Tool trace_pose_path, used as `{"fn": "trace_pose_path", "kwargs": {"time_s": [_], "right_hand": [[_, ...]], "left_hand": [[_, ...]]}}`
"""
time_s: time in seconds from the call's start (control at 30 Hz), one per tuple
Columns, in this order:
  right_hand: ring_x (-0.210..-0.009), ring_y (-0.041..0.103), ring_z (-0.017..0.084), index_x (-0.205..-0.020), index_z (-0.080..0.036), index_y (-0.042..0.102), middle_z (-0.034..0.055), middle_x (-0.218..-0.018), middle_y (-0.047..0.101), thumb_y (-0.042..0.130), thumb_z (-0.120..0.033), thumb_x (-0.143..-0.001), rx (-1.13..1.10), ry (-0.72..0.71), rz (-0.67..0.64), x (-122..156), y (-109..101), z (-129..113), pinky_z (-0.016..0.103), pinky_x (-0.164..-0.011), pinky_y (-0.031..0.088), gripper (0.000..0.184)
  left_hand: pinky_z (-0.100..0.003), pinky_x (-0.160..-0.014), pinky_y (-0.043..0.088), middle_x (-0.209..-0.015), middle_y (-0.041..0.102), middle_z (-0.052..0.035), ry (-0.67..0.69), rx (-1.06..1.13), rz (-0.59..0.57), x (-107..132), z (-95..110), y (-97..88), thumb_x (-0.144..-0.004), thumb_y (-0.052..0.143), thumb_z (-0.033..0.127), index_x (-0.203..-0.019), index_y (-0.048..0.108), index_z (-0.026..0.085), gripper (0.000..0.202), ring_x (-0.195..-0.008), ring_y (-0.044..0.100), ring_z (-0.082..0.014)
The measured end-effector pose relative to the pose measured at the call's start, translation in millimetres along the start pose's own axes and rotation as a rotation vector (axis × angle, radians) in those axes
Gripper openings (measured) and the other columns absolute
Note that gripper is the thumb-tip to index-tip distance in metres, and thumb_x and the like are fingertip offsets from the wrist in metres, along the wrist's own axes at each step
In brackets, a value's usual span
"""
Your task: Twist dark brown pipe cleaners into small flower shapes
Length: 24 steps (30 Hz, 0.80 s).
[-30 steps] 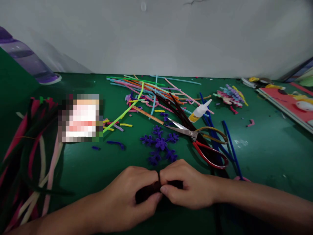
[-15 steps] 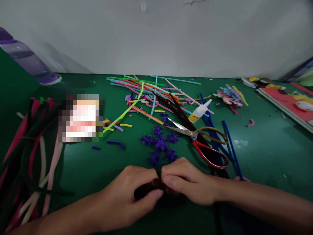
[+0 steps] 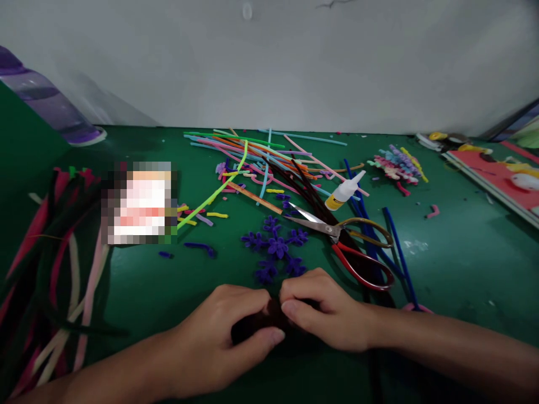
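Close to the near edge of the table, my left hand (image 3: 229, 334) and my right hand (image 3: 326, 311) are almost touching. The left fingers curl inward, with the thumb stretched toward the right hand. On the right, thumb and fingers are pressed together in a pinch. Something small and dark may lie between the hands, but shadow and fingers hide it. Just beyond them lies a purple fuzzy snowflake (image 3: 278, 247) made of pipe cleaners, its lower right arm close to my right knuckles. Scissors (image 3: 334, 230) with red and gold handles rest to its right, blades apart.
A glue bottle (image 3: 344, 193) lies tilted behind the scissors. Loose pipe cleaners (image 3: 252, 160) are heaped at the back, with fuzzy pieces (image 3: 398, 164) to their right. A thick bundle of stems (image 3: 54, 269), a blurred-out rectangle (image 3: 145, 205) and a purple bottle (image 3: 46, 101) occupy the left.
My right hand has shifted slightly up and to the right. The left thumb reaches a little further right. The things on the table have stayed in place.
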State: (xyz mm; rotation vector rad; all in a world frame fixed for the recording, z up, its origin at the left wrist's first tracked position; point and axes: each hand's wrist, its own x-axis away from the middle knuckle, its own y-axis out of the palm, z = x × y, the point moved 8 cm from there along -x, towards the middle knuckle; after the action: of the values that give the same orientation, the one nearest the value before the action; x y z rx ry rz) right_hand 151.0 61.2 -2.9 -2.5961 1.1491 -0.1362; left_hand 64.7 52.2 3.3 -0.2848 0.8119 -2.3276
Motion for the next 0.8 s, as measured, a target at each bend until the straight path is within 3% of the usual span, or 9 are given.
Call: {"fn": "trace_pose_path", "kwargs": {"time_s": [0.2,0.5,0.8], "right_hand": [[-0.050,0.036,0.006,-0.063,-0.017,0.042,-0.0053,-0.055,0.039,0.041,-0.021,-0.088,-0.018,0.005,0.028,0,-2,1,0.018,-0.050,0.030,0.026],[-0.050,0.032,0.006,-0.063,-0.017,0.040,-0.0069,-0.055,0.032,0.047,-0.028,-0.087,0.047,-0.031,-0.035,-1,4,-2,0.018,-0.049,0.027,0.027],[-0.050,0.032,0.006,-0.062,-0.017,0.039,-0.0068,-0.054,0.032,0.044,-0.026,-0.089,0.051,-0.005,-0.079,-1,8,2,0.017,-0.049,0.027,0.028]], "left_hand": [[-0.018,-0.053,0.035,-0.063,0.054,0.0029,-0.004,0.000,-0.008,2,-1,1.1,-0.087,0.047,0.023,-0.075,0.050,0.017,0.014,-0.056,0.046,-0.0095],[-0.017,-0.050,0.033,-0.059,0.048,0.0046,0.014,0.022,0.026,1,-1,0.9,-0.088,0.048,0.021,-0.070,0.047,0.017,0.018,-0.052,0.043,-0.0079],[-0.018,-0.051,0.032,-0.056,0.055,0.0045,0.030,0.111,-0.034,1,-4,8.1,-0.089,0.049,0.020,-0.069,0.047,0.017,0.020,-0.051,0.048,-0.0073]]}}
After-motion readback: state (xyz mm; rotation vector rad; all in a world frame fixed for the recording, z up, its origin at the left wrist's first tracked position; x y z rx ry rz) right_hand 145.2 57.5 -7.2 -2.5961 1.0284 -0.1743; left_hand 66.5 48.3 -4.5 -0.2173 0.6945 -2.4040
